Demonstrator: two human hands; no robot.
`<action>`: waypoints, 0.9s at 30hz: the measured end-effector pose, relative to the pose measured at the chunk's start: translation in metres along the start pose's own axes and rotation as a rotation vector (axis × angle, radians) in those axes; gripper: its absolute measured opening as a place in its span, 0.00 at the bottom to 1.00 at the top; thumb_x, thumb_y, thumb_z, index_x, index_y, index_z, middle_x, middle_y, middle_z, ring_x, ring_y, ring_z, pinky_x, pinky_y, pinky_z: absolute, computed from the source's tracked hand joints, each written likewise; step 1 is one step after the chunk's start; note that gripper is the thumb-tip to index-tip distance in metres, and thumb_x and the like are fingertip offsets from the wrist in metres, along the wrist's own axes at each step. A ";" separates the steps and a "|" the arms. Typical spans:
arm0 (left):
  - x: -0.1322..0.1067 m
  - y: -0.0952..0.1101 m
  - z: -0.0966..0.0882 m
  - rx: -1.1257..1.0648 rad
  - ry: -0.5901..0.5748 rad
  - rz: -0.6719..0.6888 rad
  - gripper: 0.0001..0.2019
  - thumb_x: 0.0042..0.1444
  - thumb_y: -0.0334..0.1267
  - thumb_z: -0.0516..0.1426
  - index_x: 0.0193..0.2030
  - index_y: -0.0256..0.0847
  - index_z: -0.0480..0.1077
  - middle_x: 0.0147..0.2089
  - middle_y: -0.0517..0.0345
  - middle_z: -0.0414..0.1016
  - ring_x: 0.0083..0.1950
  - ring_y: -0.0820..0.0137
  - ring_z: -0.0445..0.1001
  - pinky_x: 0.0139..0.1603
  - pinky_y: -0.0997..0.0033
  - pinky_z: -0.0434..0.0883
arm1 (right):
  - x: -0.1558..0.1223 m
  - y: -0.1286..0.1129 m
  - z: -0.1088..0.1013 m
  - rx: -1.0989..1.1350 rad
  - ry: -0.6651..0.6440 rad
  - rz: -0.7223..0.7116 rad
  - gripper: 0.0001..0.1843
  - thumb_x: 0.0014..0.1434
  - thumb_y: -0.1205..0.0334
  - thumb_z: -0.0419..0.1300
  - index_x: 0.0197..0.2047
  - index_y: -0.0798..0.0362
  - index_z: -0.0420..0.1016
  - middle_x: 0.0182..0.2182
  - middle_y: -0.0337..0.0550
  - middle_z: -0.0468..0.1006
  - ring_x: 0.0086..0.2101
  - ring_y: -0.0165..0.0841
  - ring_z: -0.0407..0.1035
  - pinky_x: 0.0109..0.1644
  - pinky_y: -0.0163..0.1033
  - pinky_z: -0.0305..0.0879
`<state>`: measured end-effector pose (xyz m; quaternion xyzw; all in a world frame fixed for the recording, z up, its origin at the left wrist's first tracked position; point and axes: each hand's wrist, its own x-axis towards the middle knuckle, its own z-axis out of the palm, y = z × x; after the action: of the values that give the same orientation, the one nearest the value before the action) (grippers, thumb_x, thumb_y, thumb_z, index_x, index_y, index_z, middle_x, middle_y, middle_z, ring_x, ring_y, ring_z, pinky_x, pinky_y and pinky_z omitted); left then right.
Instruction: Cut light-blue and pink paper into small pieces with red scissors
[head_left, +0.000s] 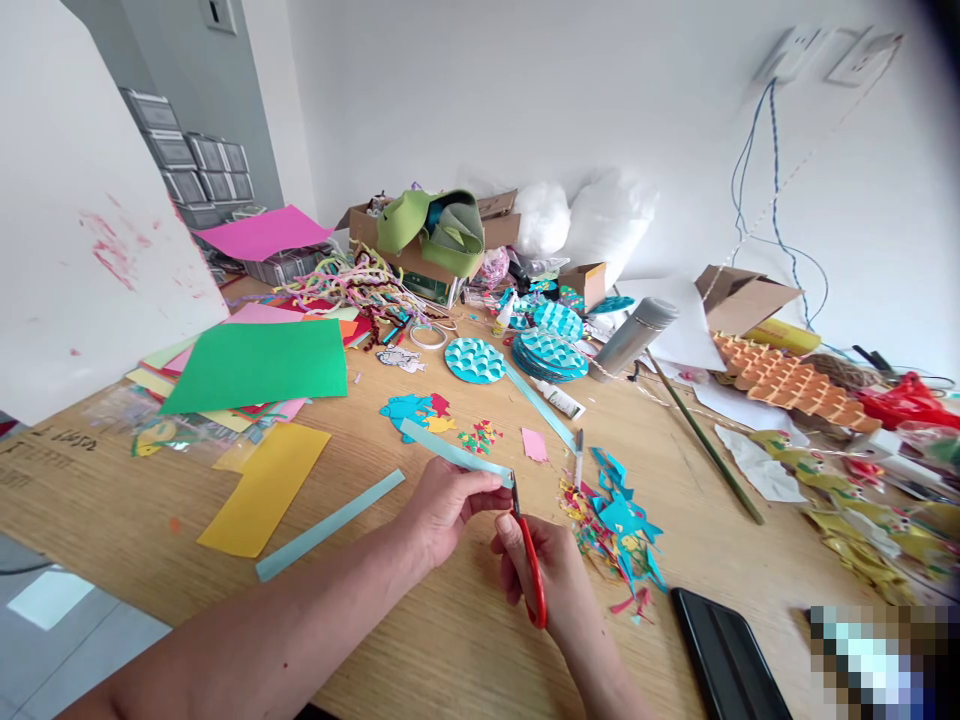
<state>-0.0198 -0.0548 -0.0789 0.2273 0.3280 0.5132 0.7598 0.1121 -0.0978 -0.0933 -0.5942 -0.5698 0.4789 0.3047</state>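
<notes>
My left hand (448,503) pinches a light blue paper strip (442,447) near its right end, and the rest of the strip slants up to the left. In my right hand (544,560) are red-handled scissors (534,575), their blades pointing up at the strip's right end. Whether the blades touch the paper I cannot tell for sure. A second light blue strip (330,525) lies left of my hands. Blue, red and yellow paper fish shapes (411,413) rest beyond them, beside a small pile of coloured paper bits (480,436). Blue and mixed paper scraps (626,515) lie to the right.
Green paper (262,365) and a yellow sheet (262,490) lie at left. Blue scalloped discs (475,360), a glue bottle (559,398) and a grey cylinder (634,338) stand or lie beyond. A black phone (727,655) is at the near right, by a wooden stick (705,435).
</notes>
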 end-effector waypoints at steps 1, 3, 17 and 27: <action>0.000 0.000 0.000 0.000 0.002 -0.001 0.08 0.38 0.30 0.64 0.29 0.32 0.76 0.29 0.52 0.78 0.30 0.69 0.75 0.36 0.69 0.72 | 0.000 0.000 0.000 0.000 -0.001 0.003 0.29 0.55 0.36 0.53 0.20 0.53 0.64 0.11 0.38 0.68 0.11 0.26 0.60 0.14 0.29 0.49; -0.001 0.000 0.000 0.003 0.006 -0.003 0.08 0.37 0.30 0.64 0.28 0.32 0.75 0.29 0.52 0.77 0.30 0.70 0.74 0.35 0.69 0.72 | 0.001 0.001 0.000 0.000 -0.001 0.007 0.29 0.55 0.35 0.53 0.20 0.53 0.63 0.10 0.38 0.68 0.11 0.26 0.59 0.14 0.29 0.49; 0.000 0.000 0.000 0.057 0.026 0.001 0.11 0.36 0.31 0.66 0.30 0.32 0.74 0.29 0.53 0.76 0.29 0.71 0.74 0.35 0.70 0.71 | 0.002 -0.001 0.001 -0.044 -0.005 0.025 0.30 0.55 0.34 0.51 0.20 0.53 0.62 0.10 0.38 0.67 0.11 0.25 0.59 0.14 0.29 0.49; 0.002 -0.002 -0.001 0.035 0.021 0.000 0.10 0.37 0.30 0.65 0.30 0.32 0.74 0.30 0.53 0.76 0.30 0.71 0.74 0.36 0.70 0.71 | 0.001 -0.006 0.002 -0.065 -0.020 -0.009 0.30 0.57 0.36 0.50 0.21 0.55 0.64 0.12 0.39 0.68 0.12 0.25 0.59 0.16 0.29 0.50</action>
<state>-0.0189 -0.0536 -0.0813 0.2350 0.3450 0.5097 0.7523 0.1080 -0.0962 -0.0882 -0.5965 -0.5908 0.4645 0.2818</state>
